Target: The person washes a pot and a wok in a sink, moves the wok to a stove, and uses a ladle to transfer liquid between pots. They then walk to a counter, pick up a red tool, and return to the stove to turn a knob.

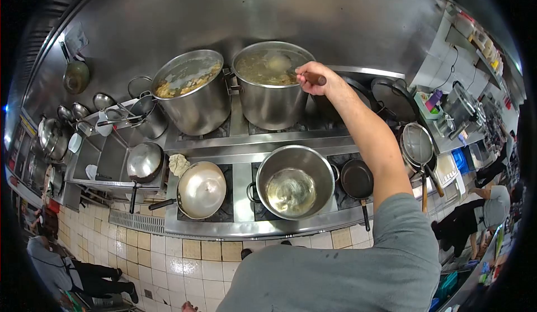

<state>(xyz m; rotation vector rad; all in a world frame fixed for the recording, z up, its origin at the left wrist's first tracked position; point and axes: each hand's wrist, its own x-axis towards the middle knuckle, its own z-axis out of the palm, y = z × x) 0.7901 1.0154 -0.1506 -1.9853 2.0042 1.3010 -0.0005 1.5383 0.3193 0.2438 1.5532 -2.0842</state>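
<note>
My right hand (pixel 314 79) is closed round the brown handle (pixel 317 79) of a tool whose pale round end (pixel 278 62) shows in the cloudy liquid of the right stockpot (pixel 272 105). Left of that pot stands a second tall stockpot (pixel 199 109), with liquid and yellowish pieces inside. Nearer to me, a wide steel pot (pixel 295 210) holds a little clear liquid. A pale-bottomed pan (pixel 202 190) lies to its left and a small dark pan (pixel 357 179) to its right. At the bottom edge, only part of my left hand (pixel 189 307) shows, low beside my body.
A sink (pixel 114 146) with a steel pan (pixel 144 162) is at the left. Strainers (pixel 417 143) with wooden handles stand at the right. One person (pixel 50 261) is at the lower left, another (pixel 495 207) at the right. A crumpled cloth (pixel 179 165) lies by the pale pan.
</note>
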